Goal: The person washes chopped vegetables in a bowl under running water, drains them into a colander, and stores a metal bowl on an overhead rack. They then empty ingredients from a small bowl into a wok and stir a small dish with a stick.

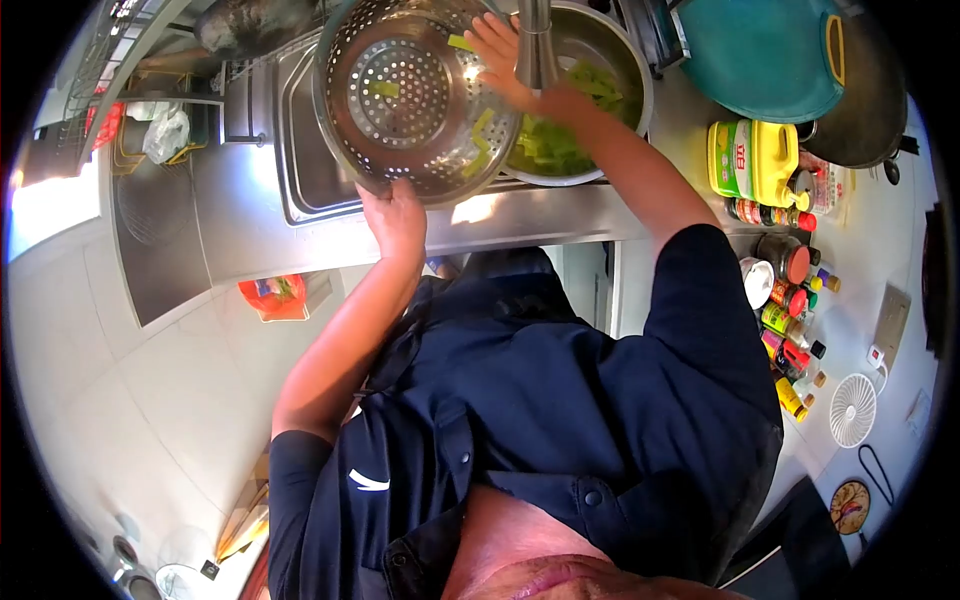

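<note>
My left hand (394, 212) grips the near rim of a perforated metal colander (350, 130), which is tilted over the sink beside a metal basin. A few pale green cut vegetable pieces (481, 130) cling to the colander's inside. My right hand (503, 66) has its fingers spread at the colander's right side, close to a green piece near the fingertips; whether it touches the wall I cannot tell. To the right, the metal basin (645, 90) holds many green cut vegetable pieces (550, 145). A metal faucet (538, 45) stands in front of part of the basin and my right hand.
The sink (297, 190) lies under the colander. At right are a teal lid or board (755, 55), a dark wok (865, 110), a yellow jug (755, 160), several sauce bottles (785, 310) and a white fan (853, 410). A red bag (275, 298) hangs below the counter's edge.
</note>
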{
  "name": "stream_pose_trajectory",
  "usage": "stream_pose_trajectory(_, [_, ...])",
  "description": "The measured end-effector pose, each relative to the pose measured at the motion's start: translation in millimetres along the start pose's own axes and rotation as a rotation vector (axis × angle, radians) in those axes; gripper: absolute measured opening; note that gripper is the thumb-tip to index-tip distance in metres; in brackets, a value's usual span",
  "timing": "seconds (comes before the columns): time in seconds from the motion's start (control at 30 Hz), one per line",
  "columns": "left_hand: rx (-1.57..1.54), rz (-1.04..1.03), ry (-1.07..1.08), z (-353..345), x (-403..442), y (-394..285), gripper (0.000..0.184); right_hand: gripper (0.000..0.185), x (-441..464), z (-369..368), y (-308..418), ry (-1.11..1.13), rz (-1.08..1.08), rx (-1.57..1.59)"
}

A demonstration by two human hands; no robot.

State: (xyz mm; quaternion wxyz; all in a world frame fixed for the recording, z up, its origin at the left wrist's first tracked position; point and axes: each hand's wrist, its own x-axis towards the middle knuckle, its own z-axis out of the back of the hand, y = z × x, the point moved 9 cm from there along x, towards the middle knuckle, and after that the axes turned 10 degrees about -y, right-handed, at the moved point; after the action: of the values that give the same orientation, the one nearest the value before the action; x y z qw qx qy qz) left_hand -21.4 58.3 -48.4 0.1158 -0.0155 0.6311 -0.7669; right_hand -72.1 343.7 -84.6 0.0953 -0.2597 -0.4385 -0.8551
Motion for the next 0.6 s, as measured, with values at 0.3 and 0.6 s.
stream_pose_trajectory(0.3, [0.059,-0.030,0.055,-12,-6,5,0.051,0.053,-41,-70,-22,0.298,0.087,-0.696])
stream_pose_trajectory(0.6, [0.165,-0.152,0.050,-18,-4,5,0.054,0.044,-63,-9,26,0.041,0.157,-0.381])
